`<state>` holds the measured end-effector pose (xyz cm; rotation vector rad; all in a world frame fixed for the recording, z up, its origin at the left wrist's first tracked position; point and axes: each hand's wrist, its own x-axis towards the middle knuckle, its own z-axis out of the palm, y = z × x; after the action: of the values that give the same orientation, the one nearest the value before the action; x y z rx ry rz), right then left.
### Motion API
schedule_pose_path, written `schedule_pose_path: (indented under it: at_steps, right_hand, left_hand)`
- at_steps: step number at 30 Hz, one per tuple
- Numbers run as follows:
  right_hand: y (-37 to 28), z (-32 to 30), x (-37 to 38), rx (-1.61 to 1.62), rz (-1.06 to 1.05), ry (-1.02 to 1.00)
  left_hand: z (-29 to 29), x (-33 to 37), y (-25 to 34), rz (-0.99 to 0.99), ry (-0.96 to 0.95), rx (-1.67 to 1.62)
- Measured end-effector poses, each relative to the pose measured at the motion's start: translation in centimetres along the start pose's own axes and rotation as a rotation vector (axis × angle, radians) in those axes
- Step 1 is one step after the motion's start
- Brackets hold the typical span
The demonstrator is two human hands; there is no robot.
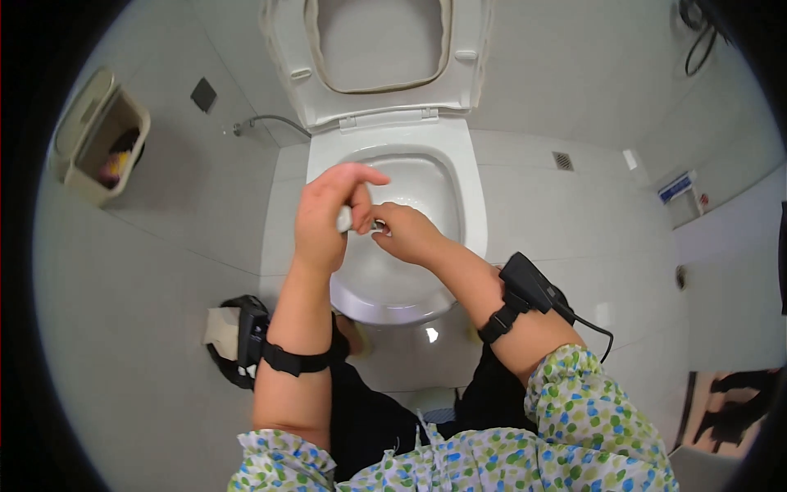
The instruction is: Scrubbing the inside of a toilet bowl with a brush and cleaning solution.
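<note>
Over the open bowl of a white toilet [478,189], my two hands meet. My left hand [324,209] is closed round a small white object with a rounded end [344,219]; the index finger is raised and bent away from it. Close beside it, my right hand [408,234] is closed in a pinch at the same spot, where a small dark greenish bit shows at the fingertips. Whether both hands grip one thing I cannot tell, since fingers cover most of it. The toilet seat [297,49] is raised, with a pale padded cover on it.
A beige bin [90,184] with its lid up hangs on the left wall, holding some rubbish. Beside the toilet runs a grey water hose [283,120]. A floor drain [562,161] lies to the right. Black devices [529,283] are strapped to both forearms, the right one with a cable.
</note>
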<state>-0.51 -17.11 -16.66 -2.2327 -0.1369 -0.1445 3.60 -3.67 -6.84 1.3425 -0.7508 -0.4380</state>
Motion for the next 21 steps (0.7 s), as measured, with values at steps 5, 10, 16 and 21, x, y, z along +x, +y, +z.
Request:
schedule_pose_path:
  at_steps: [5, 10, 16, 21]
  right_hand:
    - [-1.1, 2.2, -0.3, -0.093, -0.057, -0.013]
    - [-6.1, 4.2, -1.7, 0.247, -0.271, 0.120]
    - [-4.3, 3.8, 0.8, 0.152, -0.266, 0.705]
    - [-6.6, 4.0, 1.3, 0.184, -0.395, 0.687]
  left_hand:
    - [-0.7, -1.8, 6.8, 0.141, -0.126, -0.208]
    - [-3.1, -3.5, 11.1, 0.477, -0.295, -0.346]
    - [-0.6, -2.3, 9.3, 0.487, -0.465, -0.038]
    - [0.4, -3.9, 12.6, 0.495, -0.516, 0.095]
